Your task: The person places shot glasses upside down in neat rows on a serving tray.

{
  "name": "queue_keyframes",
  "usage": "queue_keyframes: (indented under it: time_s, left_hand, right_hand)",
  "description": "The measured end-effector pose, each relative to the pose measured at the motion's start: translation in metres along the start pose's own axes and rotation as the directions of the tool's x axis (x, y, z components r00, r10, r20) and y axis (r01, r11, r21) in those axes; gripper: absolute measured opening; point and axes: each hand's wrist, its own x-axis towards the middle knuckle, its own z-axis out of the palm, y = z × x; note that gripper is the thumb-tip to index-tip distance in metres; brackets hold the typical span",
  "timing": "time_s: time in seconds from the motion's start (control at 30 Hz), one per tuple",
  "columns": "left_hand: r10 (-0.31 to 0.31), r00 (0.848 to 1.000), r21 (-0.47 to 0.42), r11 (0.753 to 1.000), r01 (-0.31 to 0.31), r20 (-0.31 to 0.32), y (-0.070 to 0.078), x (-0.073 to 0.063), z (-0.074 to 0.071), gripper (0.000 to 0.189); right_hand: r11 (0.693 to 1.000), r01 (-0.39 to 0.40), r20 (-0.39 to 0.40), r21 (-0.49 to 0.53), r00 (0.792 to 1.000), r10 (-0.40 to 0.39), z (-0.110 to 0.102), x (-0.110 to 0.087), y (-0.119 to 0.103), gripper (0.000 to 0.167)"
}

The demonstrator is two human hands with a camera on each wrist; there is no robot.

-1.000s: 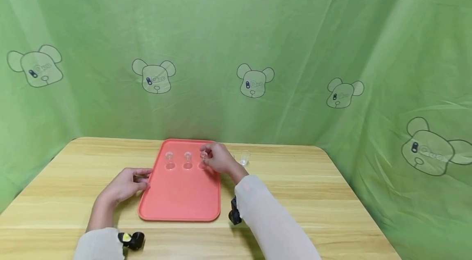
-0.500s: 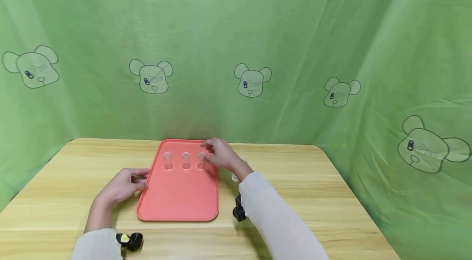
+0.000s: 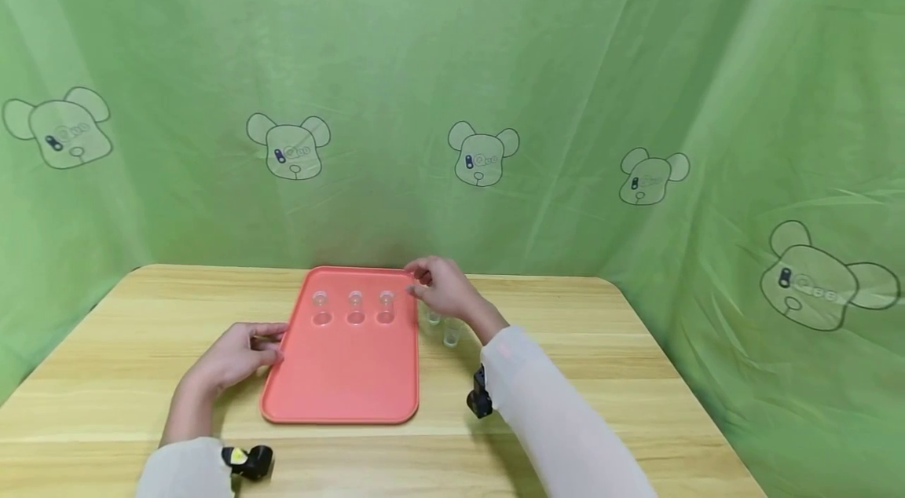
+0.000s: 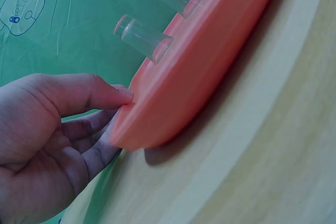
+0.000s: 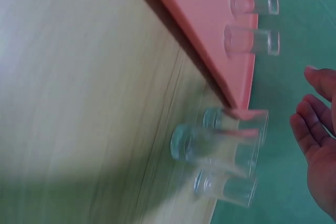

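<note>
Three small clear shot glasses [image 3: 356,308] stand upside down in a row on a pink tray [image 3: 339,380], toward its far end. At the tray's left edge my left hand [image 3: 236,357] holds the rim; the left wrist view shows the thumb on top and the fingers at the side. My right hand [image 3: 445,287] is in the air at the tray's far right corner, fingers loosely bent and holding nothing. Just right of the tray, three more shot glasses stand upright on the table, among them a nearer glass [image 5: 215,148]; the hand hides part of this group in the head view.
The wooden table [image 3: 566,388] ends at a green curtain [image 3: 396,192] printed with bear heads, which rises behind it and on both sides. Each wrist carries a small black camera, one on the left [image 3: 250,462] and one on the right [image 3: 480,396].
My right hand has let go of the rightmost glass on the tray and moved right, over the glasses on the table. My left hand stays at the tray's edge.
</note>
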Motion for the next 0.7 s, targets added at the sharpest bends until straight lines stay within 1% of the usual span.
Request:
queue_keyframes:
  time_s: [0.2, 0.47, 0.7]
  left_hand:
    - [0.001, 1.0, -0.005, 1.0, -0.001, 0.001, 0.0, -0.001, -0.001, 0.052]
    - [0.006, 1.0, 0.004, 1.0, -0.006, 0.005, -0.001, -0.001, -0.002, 0.051]
    - [0.029, 0.999, 0.015, 0.999, -0.029, 0.013, 0.0, -0.001, -0.001, 0.052]
  right_hand:
    - [1.0, -0.024, -0.031, -0.009, 0.999, 0.024, -0.011, -0.006, 0.012, 0.032]
    - [0.999, -0.051, -0.095, -0.011, 0.994, 0.05, -0.023, -0.018, 0.031, 0.032]
    - [0.998, -0.065, -0.149, -0.025, 0.987, 0.061, -0.029, -0.027, 0.049, 0.034]
